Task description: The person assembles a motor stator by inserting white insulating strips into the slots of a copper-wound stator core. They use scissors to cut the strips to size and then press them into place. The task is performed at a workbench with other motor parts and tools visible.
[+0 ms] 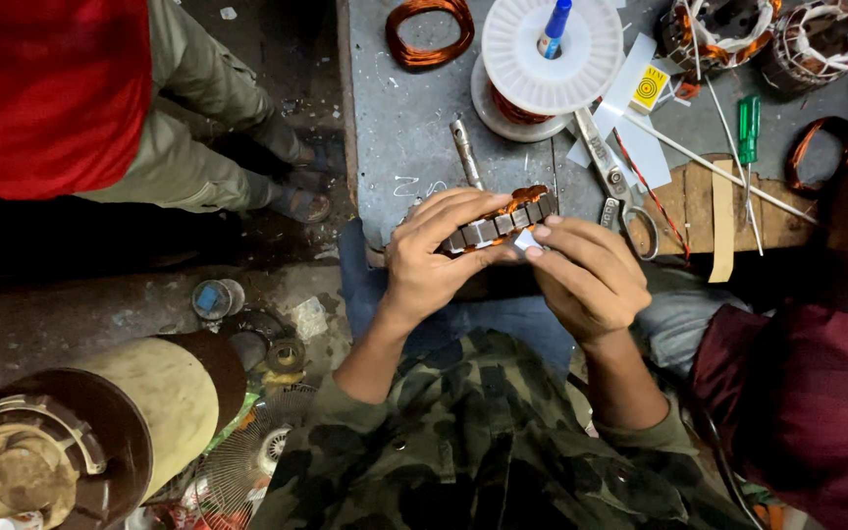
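Note:
My left hand (434, 257) grips a small motor stator (503, 222), a ring of grey steel slots with copper winding showing along its top. It is held at the near edge of the grey workbench (404, 128). My right hand (586, 275) pinches a small white slip of paper (527, 238) between thumb and forefinger, pressed against the stator's slots. Both forearms come from camouflage sleeves below.
On the bench lie a white spool of copper wire (547, 54) with a blue pen, scissors (620, 191), a copper coil (429, 29), a green screwdriver (748, 128), other wound stators (728, 29) and a wooden board (728, 201). Other people sit at the left (51, 88) and right (817, 383).

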